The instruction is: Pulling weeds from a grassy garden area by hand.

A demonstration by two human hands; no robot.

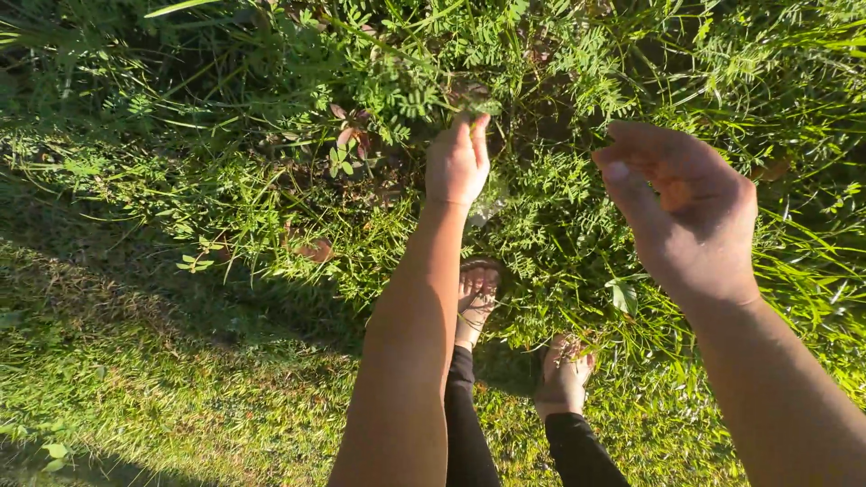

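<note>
The ground is an outdoor patch of short, sunlit green grass [135,361], crossed by a broad band of shadow and rising at its far edge into a dense bank of tall, feathery-leaved green weeds [559,207]. That bank is the landmark for everything else.

The left hand [457,162] reaches into the middle of the bank, its bare forearm stretched out from the lower edge of the view. Its fingers are pinched together around a thin green leafy stem [448,97] that stands among the weeds, with small compound leaflets spreading just above the fingertips. The stem is rooted in the bank, near its centre, with a few reddish-brown small leaves [347,135] just to the left of it.

The right hand [686,212] hovers above the right part of the bank, nearer the camera, not touching any plant. Its fingers are curled loosely inward towards the thumb and hold nothing that can be seen.

Below the bank, at its near edge, stand the person's two feet in strappy sandals [475,293], the toes half buried in the weeds, with black close-fitting trouser legs [469,424] above the ankles. Long yellow-green grass blades [812,261] arch out of the bank's right side in strong sunlight, while the bank's upper left corner lies in deep shade.
</note>
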